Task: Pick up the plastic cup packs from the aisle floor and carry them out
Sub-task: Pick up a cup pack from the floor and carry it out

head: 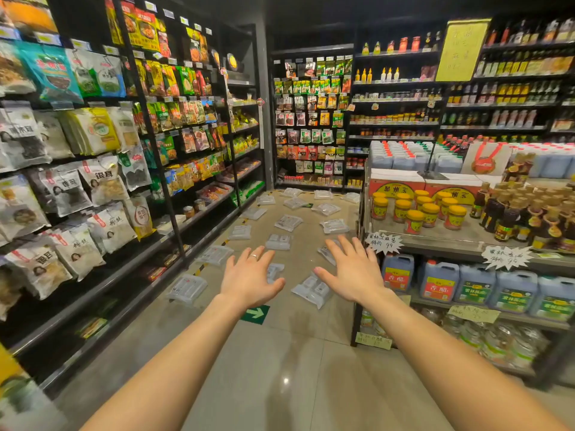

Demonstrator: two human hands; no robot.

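Reach stage: left hand (pixel 249 279) and right hand (pixel 353 272) empty, fingers spread; plastic cup packs (pixel 287 222) scattered beyond fingertips; next, likely stoop and grip the nearest.

Single head-worn view, wide-angle, edges bowed; faces forward and slightly down along the aisle floor (pixel 289 353); left hand (pixel 249 279) and right hand (pixel 351 272) mid-frame, near the lens; left shelving (pixel 163 181) and display stand (pixel 435 247) close alongside; back shelves (pixel 311 49) far off, facing the camera.
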